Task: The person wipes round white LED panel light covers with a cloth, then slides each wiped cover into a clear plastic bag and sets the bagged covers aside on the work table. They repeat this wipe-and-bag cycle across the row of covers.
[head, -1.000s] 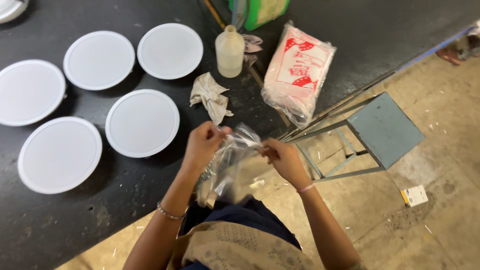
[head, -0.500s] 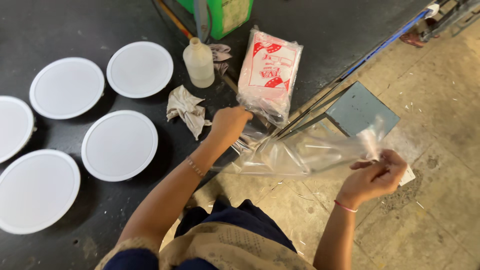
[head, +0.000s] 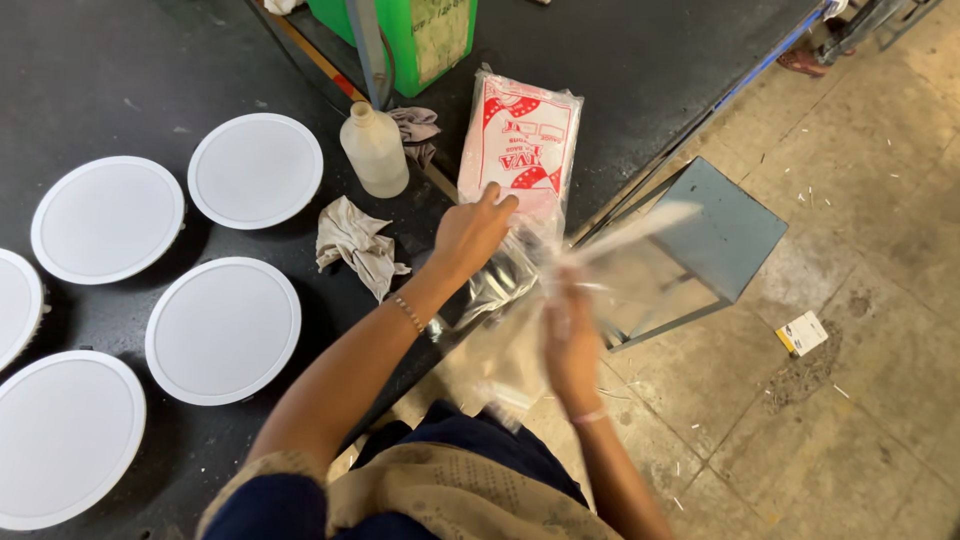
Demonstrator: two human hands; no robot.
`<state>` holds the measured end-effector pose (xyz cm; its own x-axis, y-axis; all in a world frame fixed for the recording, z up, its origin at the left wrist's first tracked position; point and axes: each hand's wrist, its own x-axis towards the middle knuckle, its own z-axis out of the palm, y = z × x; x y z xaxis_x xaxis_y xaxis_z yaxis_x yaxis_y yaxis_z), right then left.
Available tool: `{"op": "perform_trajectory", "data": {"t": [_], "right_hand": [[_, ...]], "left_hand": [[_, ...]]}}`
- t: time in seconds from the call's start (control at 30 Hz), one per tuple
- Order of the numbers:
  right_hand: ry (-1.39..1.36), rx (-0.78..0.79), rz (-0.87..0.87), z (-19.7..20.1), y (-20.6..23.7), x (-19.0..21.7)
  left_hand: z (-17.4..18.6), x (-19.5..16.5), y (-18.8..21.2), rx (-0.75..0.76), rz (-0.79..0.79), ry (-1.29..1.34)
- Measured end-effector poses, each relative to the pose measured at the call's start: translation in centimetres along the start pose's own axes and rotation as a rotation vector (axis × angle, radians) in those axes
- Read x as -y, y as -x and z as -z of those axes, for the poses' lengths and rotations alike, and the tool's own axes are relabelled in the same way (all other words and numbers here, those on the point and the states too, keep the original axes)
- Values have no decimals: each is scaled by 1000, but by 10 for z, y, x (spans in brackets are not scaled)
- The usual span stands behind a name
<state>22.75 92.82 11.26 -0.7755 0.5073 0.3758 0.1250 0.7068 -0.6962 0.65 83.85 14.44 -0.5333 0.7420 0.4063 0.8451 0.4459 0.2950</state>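
Clear, thin plastic is what both hands are busy with: a clear bag point(head: 520, 300) hanging just past the edge of the dark worktable point(head: 120, 60), in front of the red-and-white packet point(head: 520, 150) that lies on it. The left hand point(head: 470, 232) reaches toward that packet's near end with fingers spread and partly open; whether it pinches the film under its palm I cannot tell. The right hand point(head: 568, 345), on the near side of the packet and blurred, is closed around the bag's lower part. I judge the bag very light, limp and slippery (it crumples and flutters), best held by an edge or corner. Left of the packet stand a pale bottle point(head: 375, 152), a rag point(head: 357, 243) and white round discs point(head: 222, 330).
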Motion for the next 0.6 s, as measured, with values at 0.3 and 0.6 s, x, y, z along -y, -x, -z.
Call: {"op": "perform_trajectory", "data": {"t": [0.3, 0.6], "right_hand": [[102, 467, -203, -148, -137, -78], [247, 399, -228, -174, -223, -109]], "left_hand": [[2, 1, 0, -72, 46, 38], [6, -26, 12, -141, 87, 136]]}}
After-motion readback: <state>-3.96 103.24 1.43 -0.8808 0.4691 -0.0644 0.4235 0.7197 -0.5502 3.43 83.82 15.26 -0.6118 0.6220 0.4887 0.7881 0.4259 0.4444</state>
